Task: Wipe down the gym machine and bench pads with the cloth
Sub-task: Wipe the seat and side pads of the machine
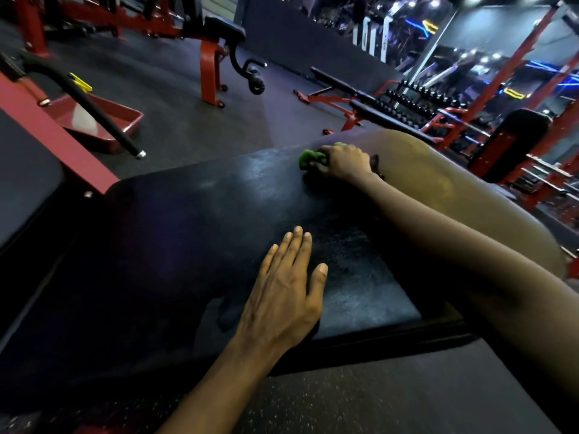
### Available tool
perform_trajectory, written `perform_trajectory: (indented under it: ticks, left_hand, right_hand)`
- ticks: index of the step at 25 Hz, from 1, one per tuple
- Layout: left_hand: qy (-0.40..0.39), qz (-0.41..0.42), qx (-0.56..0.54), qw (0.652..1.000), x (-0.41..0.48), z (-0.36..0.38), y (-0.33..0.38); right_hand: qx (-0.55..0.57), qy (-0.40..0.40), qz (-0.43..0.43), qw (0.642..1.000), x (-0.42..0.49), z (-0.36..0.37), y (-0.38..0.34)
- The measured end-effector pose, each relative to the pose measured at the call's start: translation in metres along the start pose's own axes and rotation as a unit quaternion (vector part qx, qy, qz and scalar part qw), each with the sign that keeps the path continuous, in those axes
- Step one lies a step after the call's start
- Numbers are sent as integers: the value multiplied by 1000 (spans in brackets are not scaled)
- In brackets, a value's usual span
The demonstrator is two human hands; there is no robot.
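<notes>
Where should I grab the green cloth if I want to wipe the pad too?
Probably take the green cloth by its bunched lump, coming from above and from the left. It lies crumpled on the flat black pad, and the right hand already grips its right side, so only the left lump sticks out free.

Black pad (pixel 194 233): left hand (pixel 282 296) laid flat at 6 o'clock; green cloth (pixel 308 158) gripped by right hand (pixel 343 162) at 1 o'clock.
</notes>
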State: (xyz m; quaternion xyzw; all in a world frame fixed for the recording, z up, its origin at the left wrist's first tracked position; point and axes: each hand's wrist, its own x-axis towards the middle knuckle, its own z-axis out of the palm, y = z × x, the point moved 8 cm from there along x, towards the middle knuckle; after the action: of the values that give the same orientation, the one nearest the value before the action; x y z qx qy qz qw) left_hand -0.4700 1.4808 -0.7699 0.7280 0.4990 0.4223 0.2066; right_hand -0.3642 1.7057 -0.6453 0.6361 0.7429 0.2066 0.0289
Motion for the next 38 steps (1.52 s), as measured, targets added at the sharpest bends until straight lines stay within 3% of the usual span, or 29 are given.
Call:
perform_trajectory:
  ticks: [2,6,11,13,19,21,23,26,28,35,38]
  left_hand:
    - [23,-1,-16,1000,-1,-5,-3]
    - [59,-25,8,998,-6,-25,-24]
    - [27,-121,90,988,-33,-48,-98]
    - [-9,-146,107,983,-46,-49,-116]
    - [-3,-152,95,984,-56,-61,-132]
    - [-2,-144,100,984,-57,-60,-133]
    - [2,-142,100,985,-57,-59,-132]
    - [6,-142,103,984,-56,-58,-132]
    - [5,-143,105,984,-57,-58,-133]
    - [4,-139,104,985,-57,-58,-135]
    - [8,-139,101,985,-57,-60,-133]
  right_hand:
    - [-9,5,-1,1000,-16,-1,-17]
    - [-7,14,-148,989,-82,8,-69]
    - [-7,27,-20,999,-72,-6,-24]
    - [-18,43,-23,999,-83,-5,-42]
    - [6,34,-172,985,-167,-7,-143]
    - [14,21,-206,978,-186,-6,-148]
    - [-6,7,-151,988,-166,-9,-111]
    - [-22,11,6,1000,-122,-17,-35]
    - [-9,16,28,999,-117,-16,-34]
    - [8,-11,-166,986,-218,-10,-167]
    - [-1,-35,-185,982,-246,-21,-152]
